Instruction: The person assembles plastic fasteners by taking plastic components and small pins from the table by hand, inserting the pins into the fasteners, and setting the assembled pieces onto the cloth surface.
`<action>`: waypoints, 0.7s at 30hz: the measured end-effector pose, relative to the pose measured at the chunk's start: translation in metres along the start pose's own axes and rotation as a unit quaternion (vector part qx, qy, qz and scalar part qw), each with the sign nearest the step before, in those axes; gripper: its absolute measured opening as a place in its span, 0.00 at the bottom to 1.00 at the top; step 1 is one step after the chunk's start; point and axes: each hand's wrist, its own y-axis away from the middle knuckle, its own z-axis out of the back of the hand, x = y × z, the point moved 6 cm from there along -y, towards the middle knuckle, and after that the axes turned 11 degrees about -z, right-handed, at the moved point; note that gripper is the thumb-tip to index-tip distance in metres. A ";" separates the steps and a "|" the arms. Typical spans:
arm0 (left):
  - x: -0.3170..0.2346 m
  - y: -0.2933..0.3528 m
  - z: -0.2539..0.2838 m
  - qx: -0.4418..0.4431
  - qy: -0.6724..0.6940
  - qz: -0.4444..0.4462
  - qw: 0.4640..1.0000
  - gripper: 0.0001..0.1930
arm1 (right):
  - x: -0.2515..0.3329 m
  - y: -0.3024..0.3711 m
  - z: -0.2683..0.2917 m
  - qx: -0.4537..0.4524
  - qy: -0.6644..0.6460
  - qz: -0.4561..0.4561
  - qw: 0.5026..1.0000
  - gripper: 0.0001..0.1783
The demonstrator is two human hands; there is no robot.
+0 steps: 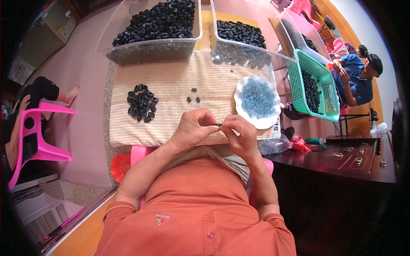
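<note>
Just beside the white dish (257, 101) of blue beads, the left hand (193, 128) and right hand (239, 133) pinched one small black ring (218, 124) between fingertips, best held steady and close.

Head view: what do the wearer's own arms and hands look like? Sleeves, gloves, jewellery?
Both hands are bare: no gloves on the left hand or the right hand, and no rings, watch or bands visible. Forearms are uncovered up to short sleeves. The sleeves belong to an orange polo-style shirt with a button placket and a small embroidered emblem on the chest. No cables or markings on the arms.
</note>
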 end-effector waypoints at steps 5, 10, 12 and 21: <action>-0.008 0.001 -0.001 0.006 -0.022 0.003 1.000 0.07 | -0.005 0.007 -0.001 0.003 -0.045 -0.043 0.998 0.09; -0.010 0.001 -0.002 0.017 -0.008 0.009 1.000 0.07 | -0.022 0.011 -0.002 0.025 -0.178 -0.128 0.975 0.07; -0.010 0.001 -0.002 0.027 -0.018 0.008 0.999 0.06 | -0.030 0.012 -0.004 0.045 -0.213 -0.177 0.960 0.06; 0.006 -0.002 0.004 0.017 0.047 0.029 0.998 0.07 | -0.033 0.009 -0.013 0.010 -0.197 -0.186 0.963 0.03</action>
